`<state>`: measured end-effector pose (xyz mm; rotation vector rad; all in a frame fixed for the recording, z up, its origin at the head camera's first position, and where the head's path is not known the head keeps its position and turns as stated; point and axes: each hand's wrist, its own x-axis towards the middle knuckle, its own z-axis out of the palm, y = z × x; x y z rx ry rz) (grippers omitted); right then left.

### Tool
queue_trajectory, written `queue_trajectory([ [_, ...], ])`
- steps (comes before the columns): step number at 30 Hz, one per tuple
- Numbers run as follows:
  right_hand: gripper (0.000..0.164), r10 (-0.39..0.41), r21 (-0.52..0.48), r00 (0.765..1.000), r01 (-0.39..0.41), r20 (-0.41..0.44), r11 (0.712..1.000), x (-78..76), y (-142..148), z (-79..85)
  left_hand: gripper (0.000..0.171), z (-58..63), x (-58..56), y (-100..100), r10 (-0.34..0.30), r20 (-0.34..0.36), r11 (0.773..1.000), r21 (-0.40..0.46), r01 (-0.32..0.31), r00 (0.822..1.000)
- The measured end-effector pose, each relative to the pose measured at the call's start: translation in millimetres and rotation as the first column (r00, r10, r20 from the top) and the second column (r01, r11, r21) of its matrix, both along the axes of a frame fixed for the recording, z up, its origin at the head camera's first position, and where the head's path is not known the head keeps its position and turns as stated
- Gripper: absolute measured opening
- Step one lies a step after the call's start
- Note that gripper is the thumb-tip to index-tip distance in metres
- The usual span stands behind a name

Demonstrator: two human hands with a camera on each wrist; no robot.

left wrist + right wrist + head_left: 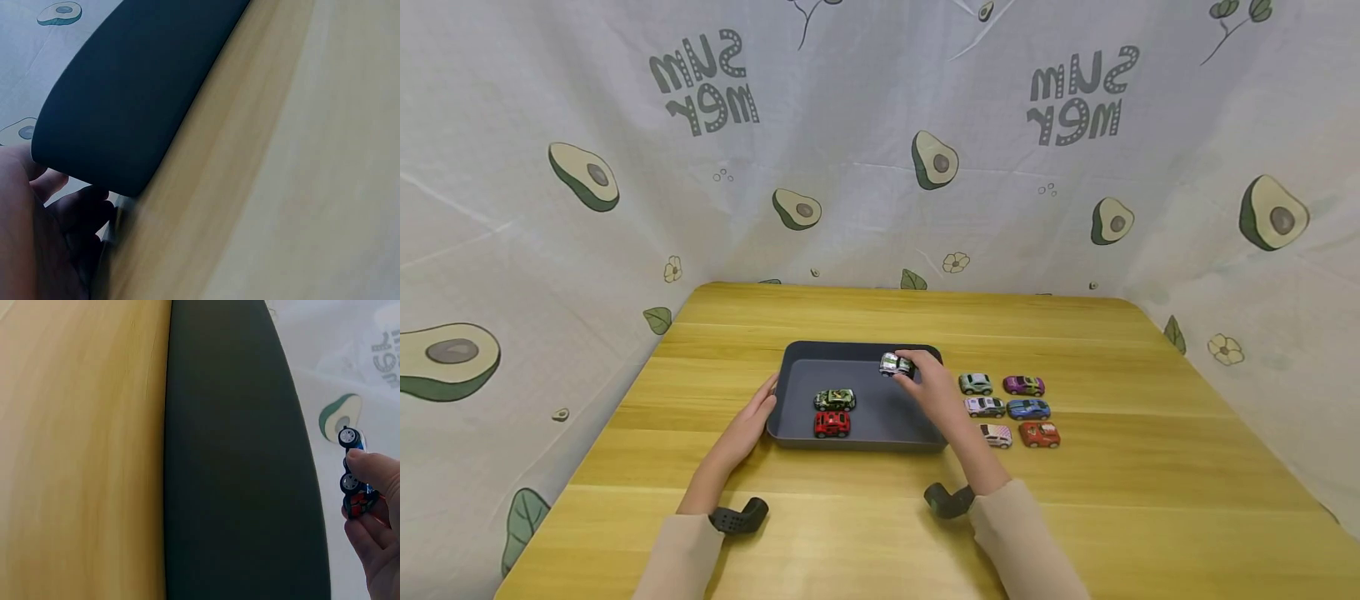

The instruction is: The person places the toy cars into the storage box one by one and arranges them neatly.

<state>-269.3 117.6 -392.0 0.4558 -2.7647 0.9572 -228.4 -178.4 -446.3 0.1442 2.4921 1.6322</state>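
Observation:
A small silver toy car (894,365) is pinched between the thumb and fingers of my right hand (929,385), held over the right part of a dark grey tray (880,444). In the right wrist view, the wheels of this toy car (349,482) face the camera. My left hand (749,427) rests against the tray's left side, its fingers beside the outer wall in the left wrist view. Inside the tray, a green camouflage toy car (834,400) sits just behind a red toy car (832,424).
Right of the tray, toy cars stand in two columns: pale green (975,383), white (984,407) and pink-white (996,435), then purple (1024,385), blue (1028,409) and orange-red (1040,434). A printed cloth (865,242) hangs behind the wooden table (842,533).

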Motion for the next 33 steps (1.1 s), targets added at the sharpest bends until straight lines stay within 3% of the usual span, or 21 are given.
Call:
queue_trajectory([
  [10, 0.040, 0.024, -0.005, 0.999, -0.024, 0.044, 1.000, -7.7, -26, -5.7, 0.051, -3.2, -0.3, -1, 0.003, -0.023, 1.000, 0.002, -0.003, 1.000],
  [22, 0.040, 0.068, 0.047, 0.992, -0.073, 0.105, 0.996, -16.6, -51, -11.6, 0.050, -0.6, -2.6, -3, -0.007, 0.031, 1.000, 0.019, 0.007, 1.000],
  [33, 0.037, 0.101, 0.066, 0.982, -0.113, 0.158, 0.991, -29.0, -66, -13.7, 0.051, -0.2, 0.2, -2, 0.006, -0.012, 1.000, -0.023, -0.006, 1.000],
])
